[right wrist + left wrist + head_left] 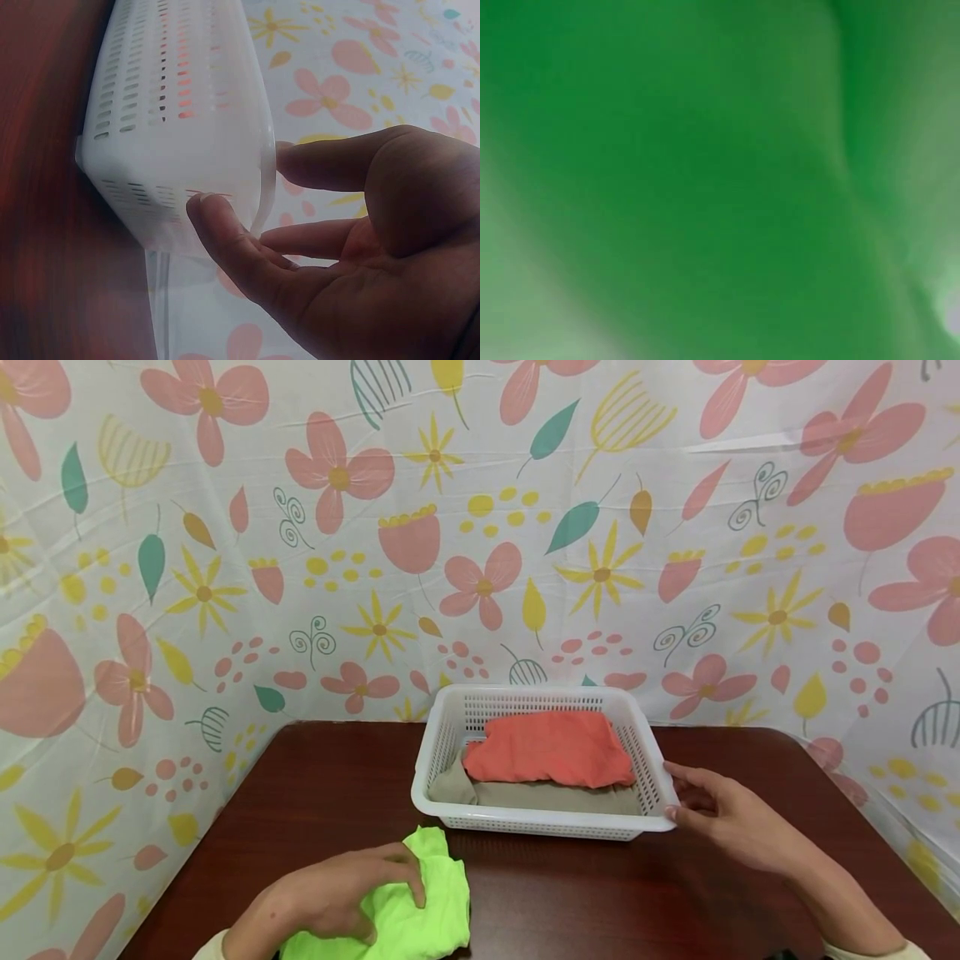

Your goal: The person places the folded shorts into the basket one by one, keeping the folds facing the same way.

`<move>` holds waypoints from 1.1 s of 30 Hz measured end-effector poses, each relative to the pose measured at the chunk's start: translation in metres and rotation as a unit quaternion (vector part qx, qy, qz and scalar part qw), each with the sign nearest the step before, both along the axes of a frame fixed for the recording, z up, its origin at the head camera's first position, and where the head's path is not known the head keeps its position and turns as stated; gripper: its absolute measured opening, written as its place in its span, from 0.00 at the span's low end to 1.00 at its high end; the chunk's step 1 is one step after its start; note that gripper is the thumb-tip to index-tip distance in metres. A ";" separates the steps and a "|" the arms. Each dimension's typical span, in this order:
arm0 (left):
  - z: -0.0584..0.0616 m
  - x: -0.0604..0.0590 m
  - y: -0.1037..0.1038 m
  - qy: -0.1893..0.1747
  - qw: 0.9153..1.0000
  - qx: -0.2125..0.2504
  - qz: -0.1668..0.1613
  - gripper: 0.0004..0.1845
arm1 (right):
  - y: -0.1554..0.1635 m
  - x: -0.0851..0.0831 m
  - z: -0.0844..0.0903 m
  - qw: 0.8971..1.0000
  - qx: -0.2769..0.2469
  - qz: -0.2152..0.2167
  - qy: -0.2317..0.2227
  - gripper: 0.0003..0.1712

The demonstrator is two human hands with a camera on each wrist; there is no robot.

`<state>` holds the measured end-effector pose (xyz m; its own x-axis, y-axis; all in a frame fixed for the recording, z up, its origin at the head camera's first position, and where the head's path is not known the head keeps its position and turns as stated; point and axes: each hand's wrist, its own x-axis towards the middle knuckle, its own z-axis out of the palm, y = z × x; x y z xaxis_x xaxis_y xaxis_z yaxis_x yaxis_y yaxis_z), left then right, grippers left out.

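Note:
My left hand lies on a bunched lime-green cloth at the table's near left, with fingers curled down into it. The left wrist view is filled by the blurred green cloth. A white slotted basket stands at the table's middle and holds an orange cloth on top of a beige cloth. My right hand touches the basket's near right corner. In the right wrist view the right hand has nearly straight fingers, its thumb on the basket wall and a finger at the rim.
The dark brown table is walled on three sides by a floral sheet. The basket sits near the back wall, with bare wood to its left and right and between it and me.

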<state>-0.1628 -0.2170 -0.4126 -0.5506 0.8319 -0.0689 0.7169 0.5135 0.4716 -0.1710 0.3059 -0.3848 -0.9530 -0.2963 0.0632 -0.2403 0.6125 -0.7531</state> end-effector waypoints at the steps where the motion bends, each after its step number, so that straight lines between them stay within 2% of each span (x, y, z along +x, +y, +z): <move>1: 0.000 0.000 0.001 0.002 1.000 0.001 -0.004 0.43 | 0.000 0.000 0.000 1.000 0.001 0.000 0.001 0.39; 13: -0.002 0.002 0.010 0.018 0.999 -0.004 -0.037 0.45 | 0.000 -0.002 0.002 1.000 -0.002 0.000 -0.006 0.40; 22: -0.001 0.002 0.018 0.032 0.998 -0.014 -0.046 0.45 | 0.000 -0.003 0.003 1.000 0.004 -0.003 -0.012 0.41; 33: -0.002 0.001 0.033 0.066 0.994 -0.009 -0.088 0.44 | 0.000 -0.002 0.004 1.000 0.004 -0.006 -0.016 0.42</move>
